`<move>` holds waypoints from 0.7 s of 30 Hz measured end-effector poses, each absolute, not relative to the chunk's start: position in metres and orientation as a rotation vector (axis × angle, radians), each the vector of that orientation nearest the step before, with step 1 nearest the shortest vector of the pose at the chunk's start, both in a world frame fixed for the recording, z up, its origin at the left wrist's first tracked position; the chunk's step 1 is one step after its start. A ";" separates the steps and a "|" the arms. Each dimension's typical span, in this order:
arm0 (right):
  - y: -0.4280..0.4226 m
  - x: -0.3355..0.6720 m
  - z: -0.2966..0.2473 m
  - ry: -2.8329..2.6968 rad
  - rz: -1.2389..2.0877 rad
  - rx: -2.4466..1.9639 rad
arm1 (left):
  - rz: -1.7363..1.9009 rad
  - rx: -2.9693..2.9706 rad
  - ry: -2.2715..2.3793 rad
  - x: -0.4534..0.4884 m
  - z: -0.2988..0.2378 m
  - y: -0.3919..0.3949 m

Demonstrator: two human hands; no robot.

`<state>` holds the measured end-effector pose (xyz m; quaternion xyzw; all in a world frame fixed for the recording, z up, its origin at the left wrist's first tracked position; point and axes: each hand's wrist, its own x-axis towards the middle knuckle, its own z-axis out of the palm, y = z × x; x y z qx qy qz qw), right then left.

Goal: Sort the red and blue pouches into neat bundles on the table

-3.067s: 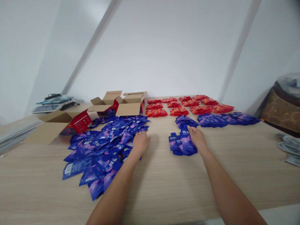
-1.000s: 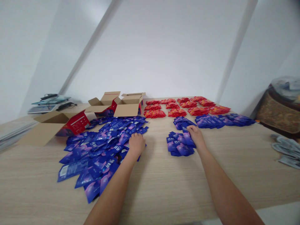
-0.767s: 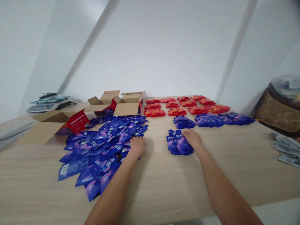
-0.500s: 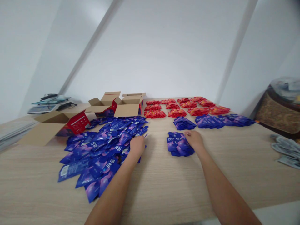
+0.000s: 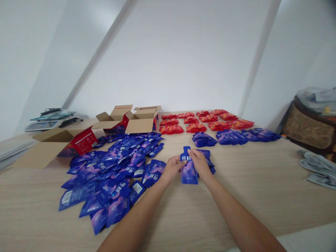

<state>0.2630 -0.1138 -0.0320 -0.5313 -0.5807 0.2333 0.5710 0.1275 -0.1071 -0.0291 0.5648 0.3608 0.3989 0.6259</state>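
A blue pouch (image 5: 189, 175) with white lettering and a narrow top is held upright between both hands. My left hand (image 5: 172, 168) pinches its left edge, while my right hand (image 5: 200, 161) grips its upper right side. Behind my right hand lies a small stack of blue pouches (image 5: 210, 164), partly hidden. To the left spreads a large loose heap of blue pouches (image 5: 112, 178), some showing white barcode labels. Further back are more blue stacks, one single stack (image 5: 204, 139) and a row of overlapping ones (image 5: 232, 137) to its right.
Several groups of red pouches (image 5: 195, 127) lie along the back of the wooden table (image 5: 168, 217). Open cardboard boxes (image 5: 89, 140) stand at the back left. Grey gloves (image 5: 317, 169) and a patterned bag (image 5: 307, 122) are at the right. Folders (image 5: 52, 117) lie far left.
My left hand has come right from the heap with a pouch. My right hand has moved left off the near stack to meet it, and both now hold the pouch.
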 end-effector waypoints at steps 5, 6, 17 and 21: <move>-0.099 0.301 -0.018 -1.325 0.452 -1.431 | 0.850 1.268 0.901 0.132 -0.034 -0.098; -0.091 0.312 -0.014 -1.398 0.490 -1.496 | 0.875 1.230 0.928 0.131 -0.036 -0.093; -0.050 0.352 -0.032 -1.868 0.442 -2.044 | 0.800 0.986 1.019 0.152 -0.035 -0.087; -0.064 0.352 -0.045 -1.862 0.321 -2.180 | 0.692 0.958 1.083 0.165 -0.025 -0.085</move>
